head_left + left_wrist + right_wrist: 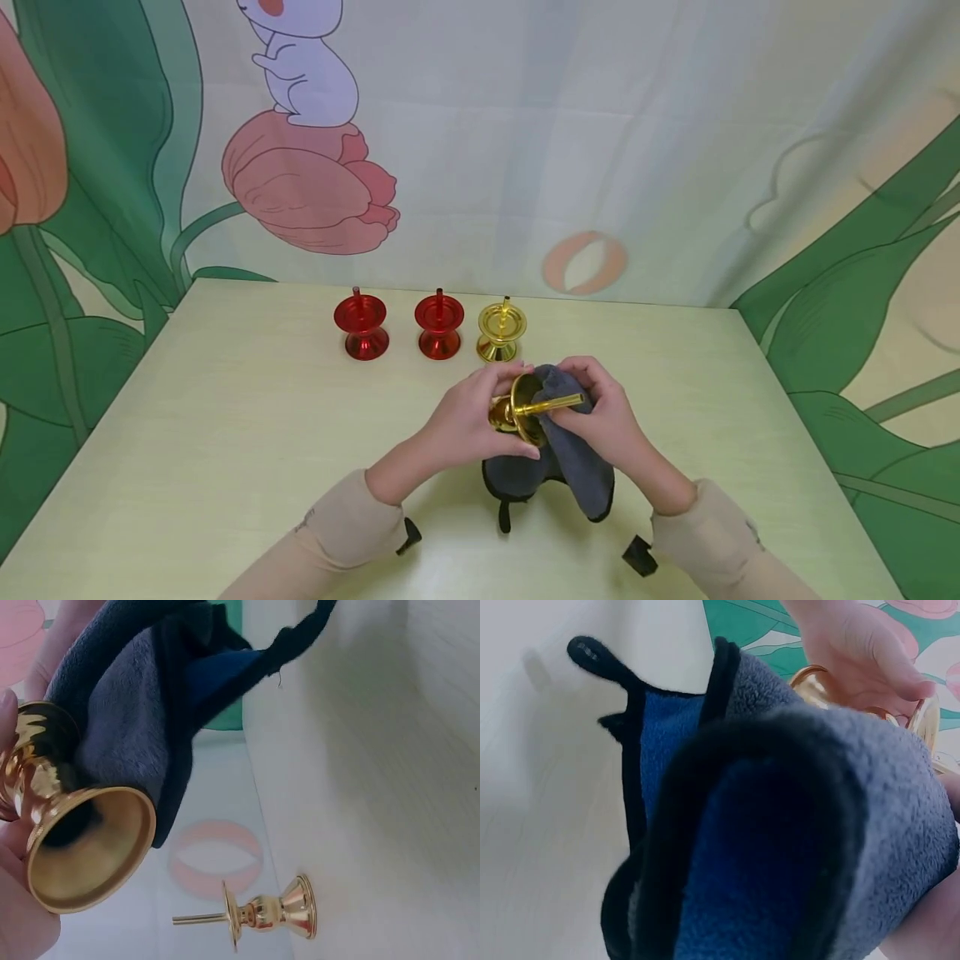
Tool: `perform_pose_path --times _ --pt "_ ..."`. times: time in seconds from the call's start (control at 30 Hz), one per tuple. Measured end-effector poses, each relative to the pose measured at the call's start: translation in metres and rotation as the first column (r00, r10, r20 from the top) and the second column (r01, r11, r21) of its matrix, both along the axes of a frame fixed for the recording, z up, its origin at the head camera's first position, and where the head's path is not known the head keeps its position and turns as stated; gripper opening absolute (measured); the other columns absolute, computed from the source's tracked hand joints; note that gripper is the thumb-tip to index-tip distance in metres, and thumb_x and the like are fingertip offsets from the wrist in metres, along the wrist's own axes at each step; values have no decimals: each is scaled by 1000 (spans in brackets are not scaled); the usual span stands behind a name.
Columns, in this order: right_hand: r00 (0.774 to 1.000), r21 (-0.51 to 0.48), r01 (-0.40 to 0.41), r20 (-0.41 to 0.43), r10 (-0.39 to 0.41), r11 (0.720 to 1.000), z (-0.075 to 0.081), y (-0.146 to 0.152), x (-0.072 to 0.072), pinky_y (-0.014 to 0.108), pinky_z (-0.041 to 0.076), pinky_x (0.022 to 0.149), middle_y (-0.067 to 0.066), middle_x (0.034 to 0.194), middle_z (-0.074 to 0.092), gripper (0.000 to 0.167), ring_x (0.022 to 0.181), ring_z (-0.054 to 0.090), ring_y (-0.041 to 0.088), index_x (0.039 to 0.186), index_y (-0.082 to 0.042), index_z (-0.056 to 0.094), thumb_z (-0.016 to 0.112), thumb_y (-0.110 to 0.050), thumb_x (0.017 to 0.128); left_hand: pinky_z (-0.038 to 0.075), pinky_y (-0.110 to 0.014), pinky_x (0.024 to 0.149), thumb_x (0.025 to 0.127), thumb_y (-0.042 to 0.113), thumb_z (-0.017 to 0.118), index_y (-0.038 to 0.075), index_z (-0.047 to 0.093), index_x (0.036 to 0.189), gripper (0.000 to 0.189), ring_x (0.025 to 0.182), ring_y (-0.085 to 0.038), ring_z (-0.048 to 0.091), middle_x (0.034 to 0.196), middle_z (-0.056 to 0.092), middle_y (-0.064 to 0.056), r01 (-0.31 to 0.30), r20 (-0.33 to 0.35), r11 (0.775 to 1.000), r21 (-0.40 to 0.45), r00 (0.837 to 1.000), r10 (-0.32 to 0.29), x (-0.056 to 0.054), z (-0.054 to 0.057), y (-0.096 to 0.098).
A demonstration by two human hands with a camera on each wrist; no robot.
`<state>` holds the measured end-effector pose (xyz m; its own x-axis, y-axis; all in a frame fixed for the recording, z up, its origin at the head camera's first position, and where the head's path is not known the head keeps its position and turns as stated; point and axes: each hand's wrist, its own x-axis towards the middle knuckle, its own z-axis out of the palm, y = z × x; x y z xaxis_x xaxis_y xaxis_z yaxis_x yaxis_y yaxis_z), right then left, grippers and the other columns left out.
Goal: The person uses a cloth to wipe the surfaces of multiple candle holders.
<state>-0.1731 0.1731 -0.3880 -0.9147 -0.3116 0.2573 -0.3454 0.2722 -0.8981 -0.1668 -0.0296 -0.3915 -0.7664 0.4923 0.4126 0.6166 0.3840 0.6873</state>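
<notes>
In the head view my left hand (pixel 465 423) grips a shiny gold candle holder (pixel 528 409) by its base and stem, tipped on its side with its thin rod pointing right. The left wrist view shows the hollow underside of its flared base (pixel 97 851). My right hand (pixel 613 423) pinches a grey cloth (pixel 581 471) against the holder's dish, and its lower part hangs down toward the table. Seen from the right wrist, this cloth (pixel 900 795) has a blue reverse and black edging with a small loop, and it covers much of the holder.
Behind the hands, two red candle holders (pixel 365 343) (pixel 439 342) and one gold candle holder (pixel 498 347) stand upright in a row on the pale table (pixel 225 433). A curtain (pixel 465 167) printed with flowers and a white animal hangs at the table's back edge.
</notes>
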Motion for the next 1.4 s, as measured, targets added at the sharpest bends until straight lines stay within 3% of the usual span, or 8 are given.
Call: perform_pose_path --times 0.4,0.57,0.63,0.77,1.0,1.1,1.27,1.4 --pt "1000 6 -21 -6 21 1000 0 1 0 19 49 72 5 94 61 41 82 57 4 107 1 47 68 3 72 30 -53 100 61 36 78 17 44 131 80 133 -23 23 143 30 2 62 136 998 -21 989 -58 -2 2 -6" --pt "999 -51 37 37 -35 998 1 3 -2 18 49 69 -12 88 60 38 81 58 5 107 2 47 64 6 73 35 -45 99 65 52 64 11 46 129 78 127 -20 34 134 45 0 -16 -92 1000 20 996 18 -1 -1 -2" --pt "996 -65 74 56 -70 995 2 3 -2 18 48 69 -14 87 59 38 81 57 5 108 3 47 63 6 74 39 -38 97 71 54 56 6 48 126 74 122 -20 41 128 51 -5 -36 -255 999 25 966 41 0 -2 0" --pt "987 -78 141 85 -134 987 5 -1 -2 19 48 69 -10 85 59 39 80 57 5 108 3 47 65 5 73 41 -29 96 77 54 56 -3 46 126 75 118 -22 46 123 54 -12 -85 -505 996 -25 861 61 1 -5 4" --pt "983 -80 159 107 -150 984 6 -5 0 19 49 67 -7 84 58 38 79 57 6 106 3 47 66 4 73 42 -27 95 59 57 72 -1 48 123 90 115 -20 49 120 57 -10 -226 -610 972 -65 779 141 2 -8 11" --pt "989 -57 125 80 -120 990 8 -3 0 19 49 68 -3 86 59 38 79 57 5 107 4 47 65 5 73 43 -27 93 57 54 75 0 50 121 88 114 -19 51 118 58 -10 -195 -577 979 -66 808 122 2 -6 11" --pt "999 9 37 16 -37 999 11 2 -1 18 48 69 2 89 60 38 79 56 3 106 4 47 66 3 73 45 -28 92 57 49 77 5 49 123 84 115 -17 50 122 55 -8 -43 -355 994 -105 935 3 2 2 6" --pt "999 -8 31 33 -31 999 10 5 -3 18 48 69 -9 88 59 38 79 57 3 107 2 48 66 3 73 43 -31 94 57 49 76 8 47 128 87 120 -16 44 126 52 -5 -58 -295 993 -100 955 26 1 6 4"
